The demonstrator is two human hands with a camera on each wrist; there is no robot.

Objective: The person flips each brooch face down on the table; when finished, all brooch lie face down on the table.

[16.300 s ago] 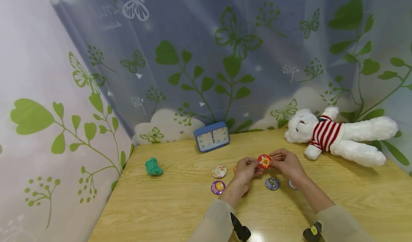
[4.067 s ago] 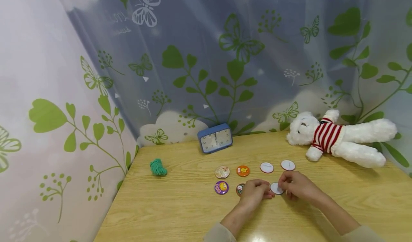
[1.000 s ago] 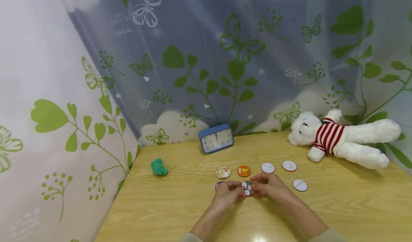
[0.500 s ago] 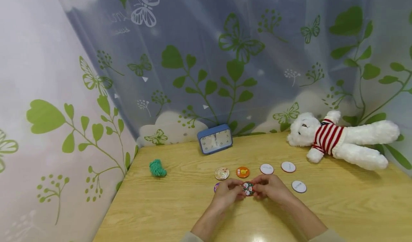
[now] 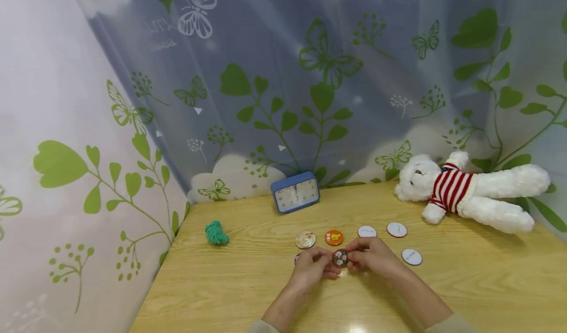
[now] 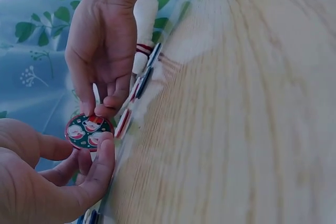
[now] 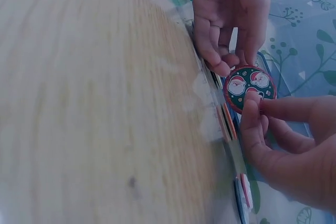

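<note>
Both hands pinch a round button badge (image 5: 340, 257), green with Santa faces and a red rim. My left hand (image 5: 309, 269) holds its left edge, my right hand (image 5: 374, 258) its right edge. In the left wrist view the badge (image 6: 88, 131) shows its printed face between thumbs and fingers; the right wrist view shows the badge (image 7: 250, 88) similarly. Behind the hands lie a pale badge (image 5: 305, 239) and an orange badge (image 5: 334, 237), picture up. A purple badge (image 5: 297, 258) is mostly hidden by the left hand.
White-backed badges lie face down: one behind the right hand (image 5: 367, 231), another farther right (image 5: 396, 229), a third nearer (image 5: 412, 257). A blue clock (image 5: 295, 192) stands at the back, green yarn (image 5: 216, 233) left, a white teddy bear (image 5: 462, 190) right.
About four seconds ago the right hand was at a white-backed badge, now lying farther right. Both hands have since taken the Santa badge; in the last half second it has tilted and risen slightly.
</note>
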